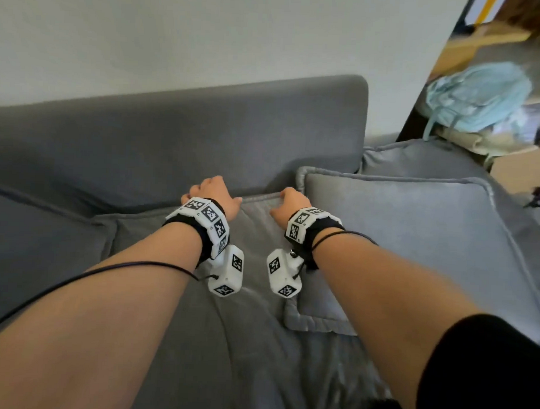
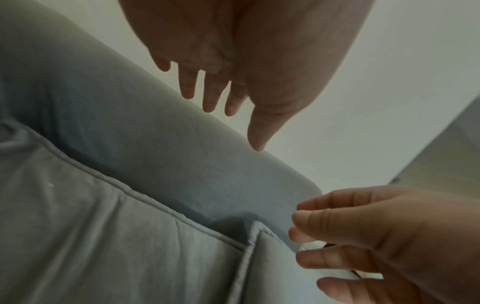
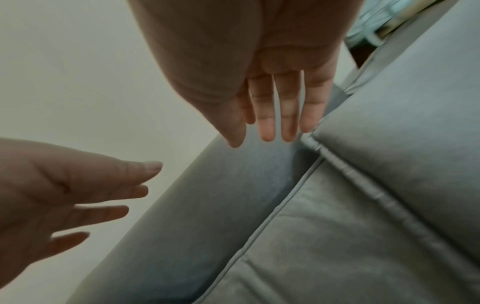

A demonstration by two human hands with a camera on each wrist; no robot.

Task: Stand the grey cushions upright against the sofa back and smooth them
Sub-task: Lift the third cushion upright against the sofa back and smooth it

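1. I have both forearms stretched forward, side by side, wrists level.
2. My left hand is palm down, fingers extended and relaxed.
3. My right hand mirrors it, fingers straight, gripping nothing.

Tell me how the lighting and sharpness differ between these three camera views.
Head view: even daylight, the sofa back fairly sharp, the pale blue backpack at the right edge smeared. Left wrist view: the left hand is dim and backlit against the bright wall, everything soft. Right wrist view: the right hand is likewise shadowed and blurred, with the cushion piping soft.
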